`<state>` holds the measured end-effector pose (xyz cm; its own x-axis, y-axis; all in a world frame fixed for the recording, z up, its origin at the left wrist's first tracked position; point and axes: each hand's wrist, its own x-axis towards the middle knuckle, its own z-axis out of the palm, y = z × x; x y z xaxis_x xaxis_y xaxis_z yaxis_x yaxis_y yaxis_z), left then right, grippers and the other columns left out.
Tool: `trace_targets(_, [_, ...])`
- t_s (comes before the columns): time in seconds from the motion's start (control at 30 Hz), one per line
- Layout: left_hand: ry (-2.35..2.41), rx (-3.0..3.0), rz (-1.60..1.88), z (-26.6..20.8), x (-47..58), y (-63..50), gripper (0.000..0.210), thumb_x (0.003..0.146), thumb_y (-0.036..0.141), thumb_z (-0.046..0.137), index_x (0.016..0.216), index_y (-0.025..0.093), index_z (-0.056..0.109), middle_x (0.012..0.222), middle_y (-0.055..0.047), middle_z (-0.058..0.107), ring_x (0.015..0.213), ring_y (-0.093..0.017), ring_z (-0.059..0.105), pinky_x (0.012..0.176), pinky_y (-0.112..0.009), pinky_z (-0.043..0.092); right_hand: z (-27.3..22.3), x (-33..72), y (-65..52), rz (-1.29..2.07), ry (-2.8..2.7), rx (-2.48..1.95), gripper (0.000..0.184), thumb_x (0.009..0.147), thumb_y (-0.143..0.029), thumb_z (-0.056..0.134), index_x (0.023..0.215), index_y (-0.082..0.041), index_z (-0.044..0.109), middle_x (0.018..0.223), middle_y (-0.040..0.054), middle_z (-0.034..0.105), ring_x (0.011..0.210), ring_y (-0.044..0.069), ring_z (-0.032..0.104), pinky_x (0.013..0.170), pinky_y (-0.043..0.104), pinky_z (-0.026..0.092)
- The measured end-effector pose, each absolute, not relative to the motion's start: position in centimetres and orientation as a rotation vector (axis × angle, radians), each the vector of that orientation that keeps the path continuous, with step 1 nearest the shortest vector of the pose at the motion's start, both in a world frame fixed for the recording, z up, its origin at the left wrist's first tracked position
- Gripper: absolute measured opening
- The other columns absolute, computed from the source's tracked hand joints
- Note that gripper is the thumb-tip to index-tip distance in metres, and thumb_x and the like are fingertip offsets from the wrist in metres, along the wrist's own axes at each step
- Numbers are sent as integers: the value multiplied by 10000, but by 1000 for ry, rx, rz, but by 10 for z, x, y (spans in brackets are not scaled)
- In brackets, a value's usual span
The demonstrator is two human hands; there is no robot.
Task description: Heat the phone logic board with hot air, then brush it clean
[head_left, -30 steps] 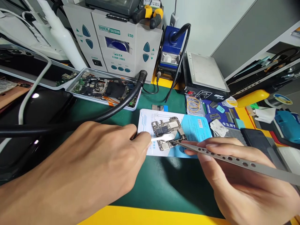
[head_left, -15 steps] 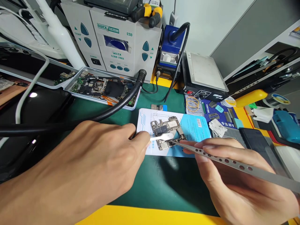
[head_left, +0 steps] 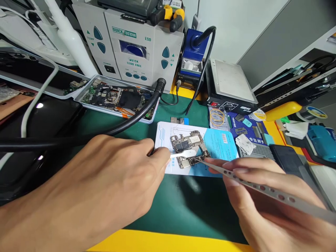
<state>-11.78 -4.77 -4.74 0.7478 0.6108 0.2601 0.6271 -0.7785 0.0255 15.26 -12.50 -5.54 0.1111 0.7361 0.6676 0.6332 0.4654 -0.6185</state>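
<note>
A phone circuit board lies on a white and blue printed card on the green mat. My left hand is closed round a cotton swab, its white tip over the middle of the board. In my right hand, pinched between thumb and fingers, are metal tweezers with a row of holes. Their points reach the board's lower part, just below the swab tip. Whether the points grip anything is too small to tell. The swab's shaft is mostly hidden inside my left hand.
Behind stands a hot air station, its black hose crossing above my left hand. A tray of circuit boards sits before it. Farther right are a soldering iron stand, a heating plate and a dark phone.
The tweezers and my right hand have shifted slightly right and down. The whole view has drifted a little. Swab and board keep nearly the same relation.
</note>
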Motion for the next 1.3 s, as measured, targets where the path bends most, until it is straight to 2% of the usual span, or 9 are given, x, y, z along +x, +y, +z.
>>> trace_targets(0.1, [-998, -2874, -393, -48, -117, -46, 326, 883, 26, 592, 927, 321, 463, 727, 21, 545, 553, -289, 498, 737, -415, 106, -58, 150, -118, 86, -1531, -1158, 360, 838, 56, 840, 1023, -252, 870, 840, -24, 849, 776, 230, 879, 691, 343, 804])
trace_targets(0.27, [-1013, -2854, -369, -48, -115, -45, 310, 885, 24, 578, 900, 318, 482, 714, 13, 546, 553, -291, 511, 709, -433, 141, -58, 150, -120, 103, -1591, -1164, 366, 846, 38, 860, 1056, -262, 869, 866, -13, 861, 773, 244, 868, 650, 366, 776])
trace_targets(0.43, [-1030, -2849, -353, -47, -114, -45, 335, 870, 5, 567, 892, 322, 462, 704, 13, 548, 532, -291, 526, 682, -448, 156, -60, 146, -131, 226, -1475, -1283, 312, 964, -40, 856, 1106, -318, 858, 942, -9, 875, 873, 268, 874, 751, 438, 784])
trace_targets(0.57, [-1027, -2858, -383, -46, -114, -46, 343, 876, 7, 566, 892, 330, 451, 701, 14, 547, 529, -303, 532, 678, -446, 143, -62, 145, -134, 203, -1476, -1305, 244, 1002, -98, 892, 1106, -316, 858, 932, 6, 867, 851, 271, 852, 752, 464, 769])
trace_targets(0.93, [-1029, -2847, -378, -46, -116, -48, 322, 866, 8, 574, 885, 314, 474, 696, 11, 536, 543, -270, 505, 677, -450, 159, -59, 141, -132, 206, -1459, -1339, 280, 982, -48, 856, 1075, -313, 854, 924, -3, 862, 869, 265, 869, 768, 450, 777])
trace_targets(1.07, [-1032, -2855, -373, -45, -115, -46, 318, 870, 9, 566, 874, 316, 484, 695, 8, 538, 539, -278, 518, 664, -456, 168, -59, 143, -131, 160, -1515, -1277, 289, 957, -41, 858, 1083, -301, 856, 899, 15, 869, 828, 284, 872, 699, 459, 767])
trace_targets(1.3, [-1055, -2907, -339, -46, -115, -45, 282, 925, 13, 543, 870, 290, 537, 704, -4, 577, 566, -238, 504, 679, -470, 145, -61, 146, -135, 144, -1550, -1313, 294, 974, -42, 853, 1104, -305, 835, 943, -6, 882, 855, 255, 887, 755, 439, 794])
